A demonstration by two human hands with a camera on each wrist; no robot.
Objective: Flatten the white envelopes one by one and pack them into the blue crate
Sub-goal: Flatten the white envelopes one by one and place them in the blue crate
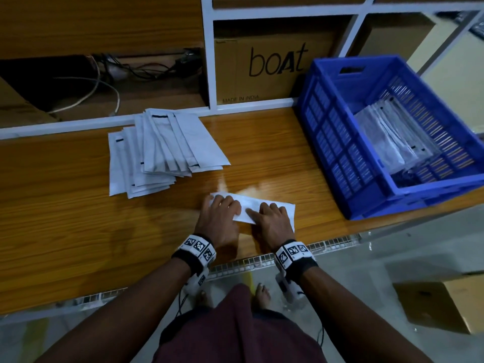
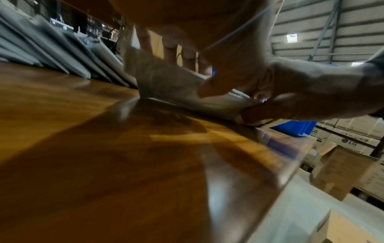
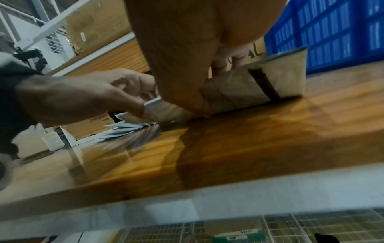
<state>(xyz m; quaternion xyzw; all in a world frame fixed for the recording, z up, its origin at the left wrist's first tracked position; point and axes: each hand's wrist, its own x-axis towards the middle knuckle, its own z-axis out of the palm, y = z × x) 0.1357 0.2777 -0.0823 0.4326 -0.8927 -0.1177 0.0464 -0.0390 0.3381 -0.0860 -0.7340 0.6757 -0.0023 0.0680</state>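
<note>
One white envelope (image 1: 248,204) lies crosswise near the front of the wooden table (image 1: 78,205), its near edge raised. My left hand (image 1: 222,213) grips its left end, fingers on the far face and thumb on the near face (image 2: 166,82). My right hand (image 1: 272,218) pinches the right part, thumb at the lower edge; a dark strip shows on the envelope (image 3: 280,78). A fanned pile of white envelopes (image 1: 162,150) lies behind and to the left. The blue crate (image 1: 335,142) stands at the right with several envelopes (image 1: 390,137) inside.
A cardboard box marked "boAt" (image 1: 267,69) sits in the white-framed shelf behind the table. Loose cables (image 1: 104,74) lie in the opening at the back left. The table's front edge runs just under my wrists. A brown carton (image 1: 440,307) stands on the floor, lower right.
</note>
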